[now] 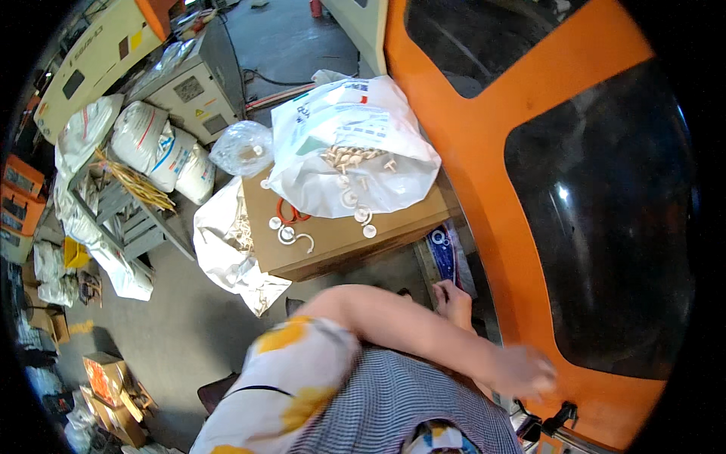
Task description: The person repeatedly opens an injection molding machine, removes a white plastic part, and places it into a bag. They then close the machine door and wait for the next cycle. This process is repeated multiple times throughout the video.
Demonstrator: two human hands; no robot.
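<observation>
My left arm stretches across my body to the right, and my left hand (523, 372) is smeared by motion near the orange machine door (522, 303). My right hand (454, 301) is beyond my left forearm, its fingers curled; anything inside them is hidden. Next to it is a dark blue printed bag (442, 253) below the cardboard box (333, 250). On that box lies a large white plastic bag (340, 113), open toward me, with beige moulded parts (354, 157) inside. Loose white hook-shaped pieces (305, 242) and an orange-red ring (291, 212) lie on the cardboard.
A black handle (560, 416) projects at the machine's lower right. Left of the box stand a white sack of beige pieces (240, 250), a clear plastic bag (242, 147) and a grey slatted stool (140, 231). Full white sacks (162, 147) lean by a grey cabinet (193, 91).
</observation>
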